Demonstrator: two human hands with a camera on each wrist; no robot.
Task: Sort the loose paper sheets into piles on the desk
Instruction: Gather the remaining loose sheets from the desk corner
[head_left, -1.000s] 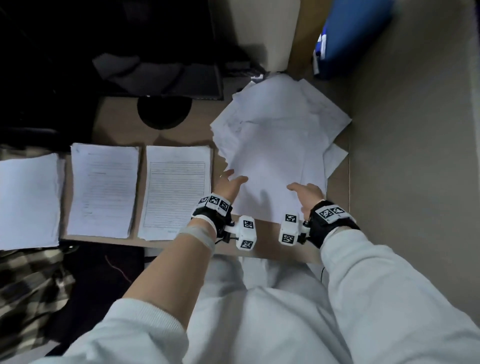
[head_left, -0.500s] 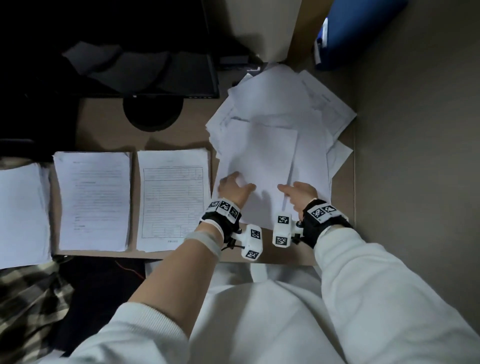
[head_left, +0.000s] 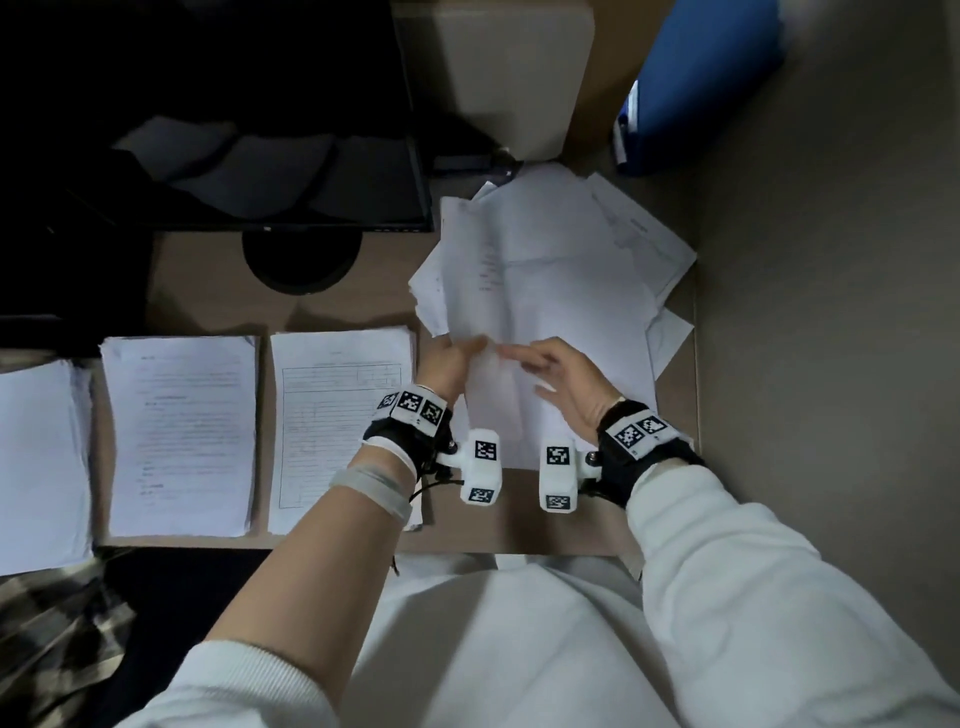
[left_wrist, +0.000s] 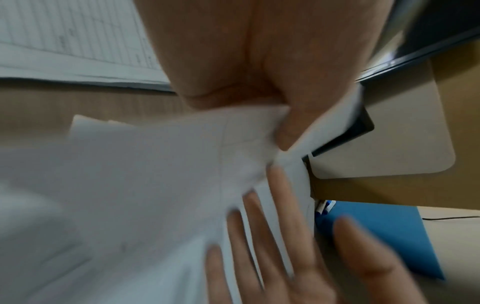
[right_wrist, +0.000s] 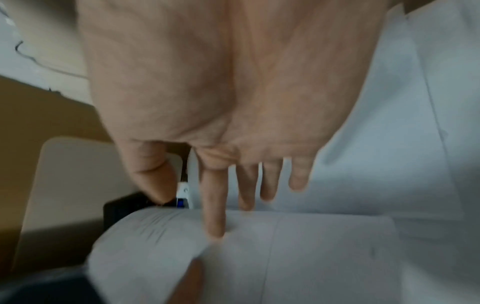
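**A:** Which step am I on?

**B:** Pulling one sheet off the loose heap (head_left: 561, 270), I judge. My left hand (head_left: 445, 364) pinches the lifted sheet (head_left: 475, 270) at its near edge, thumb against curled fingers, and the paper bows upward away from me. My right hand (head_left: 558, 382) is spread, its fingers straight and lying on the heap just beside that pinch, pressing the rest down.

**A:** And the piles?

**B:** Three sorted stacks lie in a row on the worktop (head_left: 218, 280), left of the heap: the form pile (head_left: 340, 415) nearest, the text pile (head_left: 179, 436) next, a blank-topped pile (head_left: 39, 462) at the far left edge.

**A:** Next move?

**B:** Probably peel the sheet free without dragging its neighbours, read its face, then carry it left to the matching stack. The right grip should hold down the heap while it slides out.

**A:** What do the wrist cameras add?

**B:** The left wrist view shows the thumb (left_wrist: 288, 127) actually clamping the paper, which the head view hides behind my knuckles. The right wrist view shows the forefinger (right_wrist: 214, 205) resting on the curling sheet. Only the head view shows the stacks.
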